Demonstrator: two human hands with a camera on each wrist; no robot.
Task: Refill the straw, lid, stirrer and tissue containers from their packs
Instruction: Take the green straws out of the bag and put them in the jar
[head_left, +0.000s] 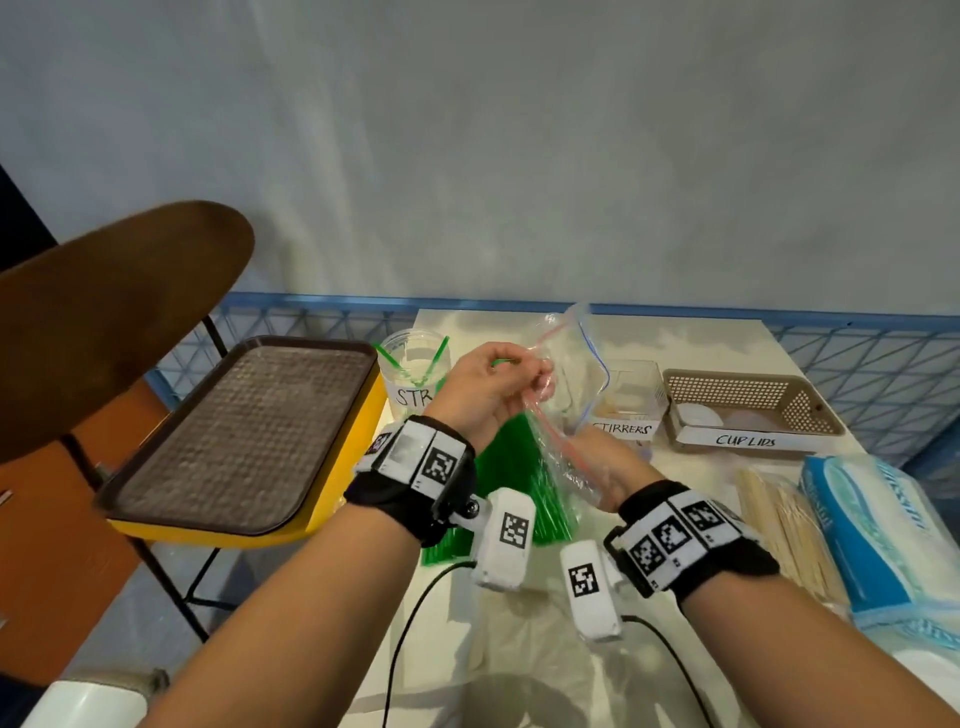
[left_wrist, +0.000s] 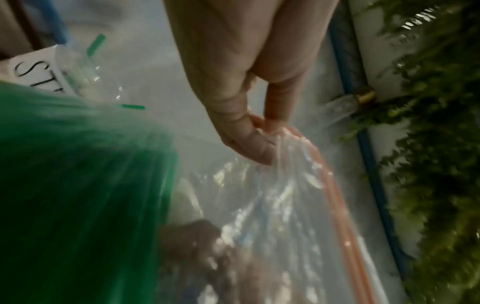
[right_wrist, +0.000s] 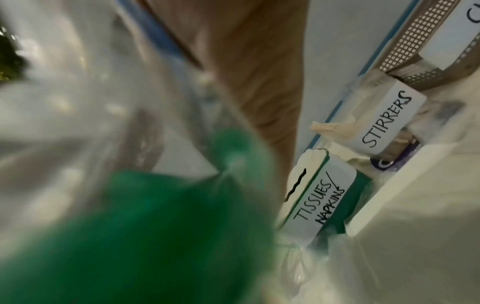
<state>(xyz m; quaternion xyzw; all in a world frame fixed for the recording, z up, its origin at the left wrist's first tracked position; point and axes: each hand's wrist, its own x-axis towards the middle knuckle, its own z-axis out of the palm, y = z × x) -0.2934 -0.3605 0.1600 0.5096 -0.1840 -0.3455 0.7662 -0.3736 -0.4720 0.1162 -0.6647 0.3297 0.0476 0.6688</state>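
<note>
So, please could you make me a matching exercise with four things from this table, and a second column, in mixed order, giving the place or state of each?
Things:
1. zip bag
2. straw cup
3. brown tray
4. lid basket

Place or state:
a. lying on the yellow chair seat
b. held up by the left hand and the right hand
c. at the far right of the container row, labelled CUP LIDS
d. holding only a few green straws

Pairs: 1-b, 2-d, 3-a, 4-c
</note>
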